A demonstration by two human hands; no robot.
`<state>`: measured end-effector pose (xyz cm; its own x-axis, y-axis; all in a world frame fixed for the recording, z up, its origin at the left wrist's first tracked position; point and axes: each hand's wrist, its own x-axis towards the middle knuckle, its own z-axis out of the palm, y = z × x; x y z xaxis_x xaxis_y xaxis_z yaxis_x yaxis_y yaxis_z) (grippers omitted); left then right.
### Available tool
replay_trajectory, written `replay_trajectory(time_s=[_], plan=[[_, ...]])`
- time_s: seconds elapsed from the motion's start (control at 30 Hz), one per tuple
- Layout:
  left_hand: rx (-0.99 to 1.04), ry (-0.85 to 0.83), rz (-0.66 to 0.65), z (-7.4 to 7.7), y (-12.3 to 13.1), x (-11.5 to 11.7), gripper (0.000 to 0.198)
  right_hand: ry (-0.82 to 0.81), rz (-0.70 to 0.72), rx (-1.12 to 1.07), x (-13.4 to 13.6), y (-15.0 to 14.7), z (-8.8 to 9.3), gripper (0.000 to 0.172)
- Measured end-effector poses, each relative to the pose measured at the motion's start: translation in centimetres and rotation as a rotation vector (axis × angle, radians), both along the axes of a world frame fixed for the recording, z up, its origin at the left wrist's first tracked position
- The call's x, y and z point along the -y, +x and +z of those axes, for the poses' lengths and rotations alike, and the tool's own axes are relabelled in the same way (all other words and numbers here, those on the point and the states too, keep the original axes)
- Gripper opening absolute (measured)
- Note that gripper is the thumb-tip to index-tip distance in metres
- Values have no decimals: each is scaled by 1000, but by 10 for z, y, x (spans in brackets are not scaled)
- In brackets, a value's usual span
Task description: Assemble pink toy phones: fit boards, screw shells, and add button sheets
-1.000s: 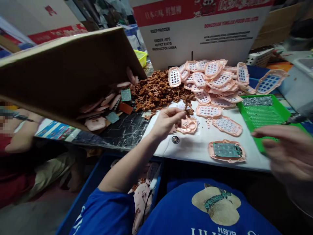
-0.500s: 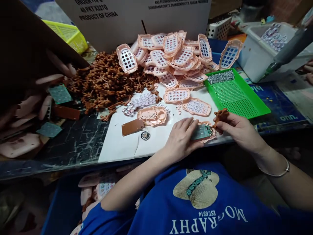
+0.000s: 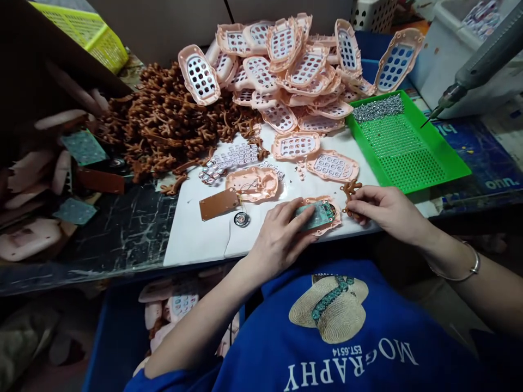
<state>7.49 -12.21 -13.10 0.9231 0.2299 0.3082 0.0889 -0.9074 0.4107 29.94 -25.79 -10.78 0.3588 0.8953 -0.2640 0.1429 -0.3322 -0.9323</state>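
Note:
My left hand (image 3: 275,228) grips a pink plastic shell (image 3: 335,222) at the table's front edge, its fingers lying over the green circuit board (image 3: 318,216) inside. Part of both is hidden under the fingers. Just to the right, my right hand (image 3: 392,215) pinches a brown antler-shaped plastic piece (image 3: 350,190), held apart from the shell. Further left lies another open pink shell (image 3: 253,184) with thin wires, a brown circuit board (image 3: 218,204) and a small round speaker (image 3: 242,219). White keypad pieces (image 3: 235,157) lie behind them.
Pink shells with keypad holes (image 3: 281,71) are heaped at the back, beside a pile of brown antler pieces (image 3: 171,125). A green tray (image 3: 417,158) with screws stands right, an electric screwdriver (image 3: 469,79) hanging above. A yellow basket (image 3: 81,30) sits back left.
The shell has come left, and my left hand has slid left along its board, showing more of it. My right hand has drawn the brown piece away from the shell's end. The view has tilted down.

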Motion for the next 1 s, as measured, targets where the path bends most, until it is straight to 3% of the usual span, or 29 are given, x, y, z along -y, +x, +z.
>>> replay_trajectory(time_s=[0.17, 0.53, 0.73, 0.87, 1.0], plan=[[0, 0, -9, 3, 2, 0, 52, -54, 72, -59, -2, -2, 3, 30], [12, -24, -11, 2, 1, -1, 52, -85, 115, 31, -7, -5, 4, 28], [22, -29, -21, 4, 2, -1, 51, -54, 202, 312, -11, -3, 4, 27], [7, -28, -19, 4, 3, -2, 51, 0, 141, 429, -11, -2, 3, 24], [-28, -28, -10, 5, 1, -3, 51, 16, 79, 480, -11, 0, 2, 47]])
